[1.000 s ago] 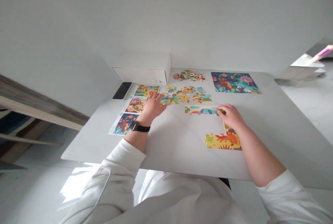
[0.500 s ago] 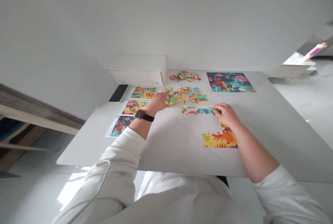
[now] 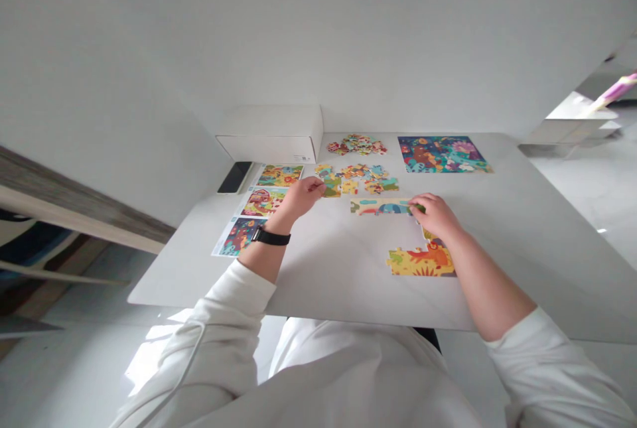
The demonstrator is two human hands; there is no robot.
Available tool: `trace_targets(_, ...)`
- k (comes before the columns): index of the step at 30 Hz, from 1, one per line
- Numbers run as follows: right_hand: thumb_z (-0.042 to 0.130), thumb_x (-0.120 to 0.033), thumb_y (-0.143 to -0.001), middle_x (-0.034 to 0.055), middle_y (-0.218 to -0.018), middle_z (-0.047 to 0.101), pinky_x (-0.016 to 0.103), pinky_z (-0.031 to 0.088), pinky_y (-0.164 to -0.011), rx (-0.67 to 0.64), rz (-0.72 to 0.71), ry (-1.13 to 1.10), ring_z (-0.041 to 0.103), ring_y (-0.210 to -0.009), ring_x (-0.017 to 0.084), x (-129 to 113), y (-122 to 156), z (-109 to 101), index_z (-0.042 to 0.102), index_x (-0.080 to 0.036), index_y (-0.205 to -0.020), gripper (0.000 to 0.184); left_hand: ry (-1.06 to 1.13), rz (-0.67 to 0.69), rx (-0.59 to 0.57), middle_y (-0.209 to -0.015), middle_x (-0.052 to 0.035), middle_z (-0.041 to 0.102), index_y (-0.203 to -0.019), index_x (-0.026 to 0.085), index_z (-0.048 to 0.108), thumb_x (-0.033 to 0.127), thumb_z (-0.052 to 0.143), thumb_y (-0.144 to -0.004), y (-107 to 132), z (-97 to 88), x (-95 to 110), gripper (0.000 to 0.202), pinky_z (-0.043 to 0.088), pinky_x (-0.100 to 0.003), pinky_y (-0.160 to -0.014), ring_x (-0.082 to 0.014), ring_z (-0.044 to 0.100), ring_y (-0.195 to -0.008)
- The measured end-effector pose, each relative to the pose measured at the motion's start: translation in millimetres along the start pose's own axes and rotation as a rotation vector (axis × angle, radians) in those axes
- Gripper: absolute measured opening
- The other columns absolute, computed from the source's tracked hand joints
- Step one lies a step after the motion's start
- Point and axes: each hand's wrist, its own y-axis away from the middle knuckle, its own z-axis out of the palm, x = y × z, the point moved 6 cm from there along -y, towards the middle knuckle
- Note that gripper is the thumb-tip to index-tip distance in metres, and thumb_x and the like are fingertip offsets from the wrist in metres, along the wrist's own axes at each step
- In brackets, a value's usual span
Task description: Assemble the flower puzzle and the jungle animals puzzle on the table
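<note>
Outstretched moments ago, the left hand [image 3: 302,197] is bunching its fingertips beside loose pieces [image 3: 350,186] beyond the puzzle strip [image 3: 382,206], apparently choosing; whether one is pinched is unclear. The right hand [image 3: 434,214] is touching the strip's right end, grip hidden.

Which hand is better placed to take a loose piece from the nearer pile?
Probably the left hand: it's beside those loose pieces, while the right hand is at the joined strip.
</note>
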Motion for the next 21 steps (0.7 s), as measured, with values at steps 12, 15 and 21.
trace_targets(12,0.060,-0.031,-0.099,0.0118,-0.118,0.080,0.046,0.061,-0.099,0.218,0.055,-0.234,0.076,-0.099,0.028,-39,7,-45,0.080,-0.024,-0.116,0.028,0.560,-0.027,-0.277,-0.084,-0.0047,0.074,-0.091,0.017,0.071,0.070,0.083,-0.081,59,111.2,29,0.055,0.056,-0.033,-0.082,-0.0166,0.068,-0.079)
trace_targets(15,0.063,-0.038,-0.100,0.0093,-0.113,0.081,0.042,0.063,-0.092,0.137,0.029,-0.367,0.076,-0.097,0.026,-68,15,-45,0.079,-0.026,-0.124,0.031,0.571,-0.030,-0.293,-0.084,-0.0034,0.073,-0.093,0.018,0.071,0.070,0.085,-0.079,60,115.0,28,0.056,0.054,-0.032,-0.081,-0.0165,0.067,-0.079)
trace_targets(21,0.070,-0.042,-0.098,0.0060,-0.106,0.081,0.040,0.062,-0.086,-0.050,0.051,-0.565,0.073,-0.083,0.022,-98,25,-16,0.075,-0.028,-0.129,0.035,0.615,-0.043,-0.316,-0.086,-0.0033,0.073,-0.094,0.017,0.071,0.068,0.088,-0.077,64,116.2,30,0.056,0.054,-0.031,-0.081,-0.0162,0.068,-0.080)
